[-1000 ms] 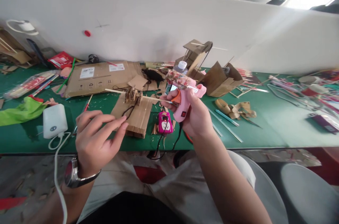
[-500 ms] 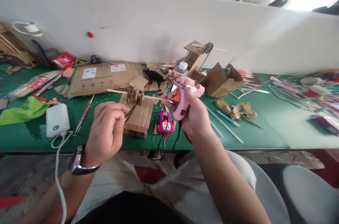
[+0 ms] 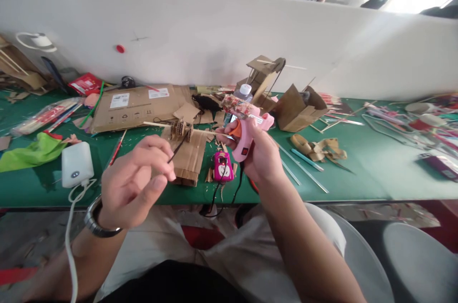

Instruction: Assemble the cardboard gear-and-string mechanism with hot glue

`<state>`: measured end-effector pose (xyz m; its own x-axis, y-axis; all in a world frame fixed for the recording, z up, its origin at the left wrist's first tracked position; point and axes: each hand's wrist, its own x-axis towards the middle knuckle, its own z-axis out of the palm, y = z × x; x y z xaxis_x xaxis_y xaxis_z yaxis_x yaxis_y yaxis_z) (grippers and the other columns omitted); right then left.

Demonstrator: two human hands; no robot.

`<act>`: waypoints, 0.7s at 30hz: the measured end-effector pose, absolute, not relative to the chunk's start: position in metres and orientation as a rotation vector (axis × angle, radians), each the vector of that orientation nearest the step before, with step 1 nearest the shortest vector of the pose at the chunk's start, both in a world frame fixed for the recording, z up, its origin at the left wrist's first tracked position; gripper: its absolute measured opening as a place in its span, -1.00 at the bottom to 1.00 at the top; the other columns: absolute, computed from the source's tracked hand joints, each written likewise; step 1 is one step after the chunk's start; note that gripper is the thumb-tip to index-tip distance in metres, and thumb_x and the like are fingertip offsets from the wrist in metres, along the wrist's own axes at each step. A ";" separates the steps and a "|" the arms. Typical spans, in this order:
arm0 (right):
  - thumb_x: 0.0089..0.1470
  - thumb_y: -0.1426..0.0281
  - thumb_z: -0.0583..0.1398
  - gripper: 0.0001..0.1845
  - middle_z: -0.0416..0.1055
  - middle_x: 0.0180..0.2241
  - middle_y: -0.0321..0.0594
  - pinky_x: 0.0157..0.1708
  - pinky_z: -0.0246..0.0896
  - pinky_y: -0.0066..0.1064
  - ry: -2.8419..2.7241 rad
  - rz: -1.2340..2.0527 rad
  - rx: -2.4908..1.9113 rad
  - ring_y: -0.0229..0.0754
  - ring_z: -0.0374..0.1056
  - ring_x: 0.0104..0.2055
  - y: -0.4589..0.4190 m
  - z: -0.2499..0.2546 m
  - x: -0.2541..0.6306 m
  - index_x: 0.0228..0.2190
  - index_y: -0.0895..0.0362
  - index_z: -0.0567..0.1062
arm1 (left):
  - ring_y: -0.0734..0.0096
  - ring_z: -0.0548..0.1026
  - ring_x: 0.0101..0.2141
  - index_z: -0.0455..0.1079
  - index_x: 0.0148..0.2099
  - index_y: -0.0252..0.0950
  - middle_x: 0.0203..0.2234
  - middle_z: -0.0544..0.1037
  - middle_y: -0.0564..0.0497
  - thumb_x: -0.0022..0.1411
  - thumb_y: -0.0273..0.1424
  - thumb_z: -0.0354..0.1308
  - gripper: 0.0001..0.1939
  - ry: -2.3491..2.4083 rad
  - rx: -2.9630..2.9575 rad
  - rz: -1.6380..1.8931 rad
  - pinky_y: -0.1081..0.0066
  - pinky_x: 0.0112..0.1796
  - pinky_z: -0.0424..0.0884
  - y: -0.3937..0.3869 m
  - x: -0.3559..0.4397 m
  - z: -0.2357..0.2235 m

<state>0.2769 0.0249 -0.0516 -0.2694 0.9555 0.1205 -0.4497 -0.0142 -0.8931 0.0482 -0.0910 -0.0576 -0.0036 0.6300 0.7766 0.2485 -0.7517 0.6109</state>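
A pink glue gun [image 3: 244,143] with an orange trigger is gripped in my right hand [image 3: 263,152]. The fingers of that hand also pinch the end of a thin wooden stick [image 3: 205,132]. Cardboard discs [image 3: 181,130] are threaded on the stick, above a cardboard piece [image 3: 189,157] on the table. From the discs a black cord [image 3: 178,148] runs down to my left hand [image 3: 138,181], whose curled fingers hold its end; the thumb is a little apart. A magenta power adapter [image 3: 222,167] with a plugged-in lead sits below the glue gun.
A flattened cardboard box [image 3: 139,109] lies behind my left hand. A white power bank [image 3: 77,164] with a cable is at left. Behind the glue gun stand a bottle [image 3: 245,90] and a cardboard model [image 3: 266,76]. Clear glue sticks [image 3: 304,172] lie at right.
My left hand drew in with its fingers curled, then turned and opened somewhat near the cord's end. The cord is straighter now. My right hand keeps the glue gun and stick almost still.
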 end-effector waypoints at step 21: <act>0.20 -0.18 0.30 -0.54 0.62 -0.18 -0.18 -0.42 0.57 -0.26 -1.214 1.885 -0.515 0.06 0.62 -0.01 -0.030 -0.011 0.276 -0.23 -0.07 0.64 | 0.34 0.69 -0.15 0.54 0.04 -0.35 -0.10 0.73 -0.14 0.51 -0.35 0.12 -0.76 0.724 2.548 1.536 0.39 -0.05 0.66 -0.111 0.083 -0.025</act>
